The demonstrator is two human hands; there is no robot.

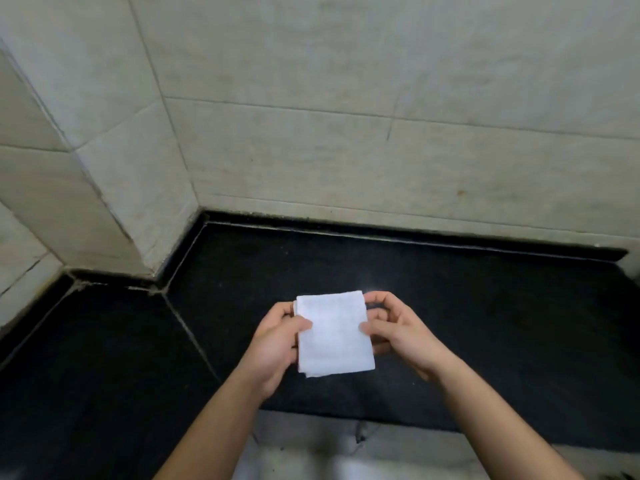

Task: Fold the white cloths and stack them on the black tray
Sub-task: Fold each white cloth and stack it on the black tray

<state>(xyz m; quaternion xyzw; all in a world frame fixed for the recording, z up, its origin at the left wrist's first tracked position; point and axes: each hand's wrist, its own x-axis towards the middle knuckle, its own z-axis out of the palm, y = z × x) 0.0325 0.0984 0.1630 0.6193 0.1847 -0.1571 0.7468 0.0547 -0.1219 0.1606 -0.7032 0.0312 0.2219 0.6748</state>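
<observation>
A white cloth (333, 336), folded into a small rectangle of several layers, is held up above the black counter near its front edge. My left hand (277, 344) grips its left edge, thumb on top and fingers underneath. My right hand (398, 329) pinches its right edge, thumb on the top face and curled fingers behind. No black tray is in view.
The black stone counter (450, 306) runs in an L along tiled walls (346, 98), with a wall corner (162, 216) jutting in at the left. Its front edge (381, 426) lies just below my wrists, with pale floor beneath.
</observation>
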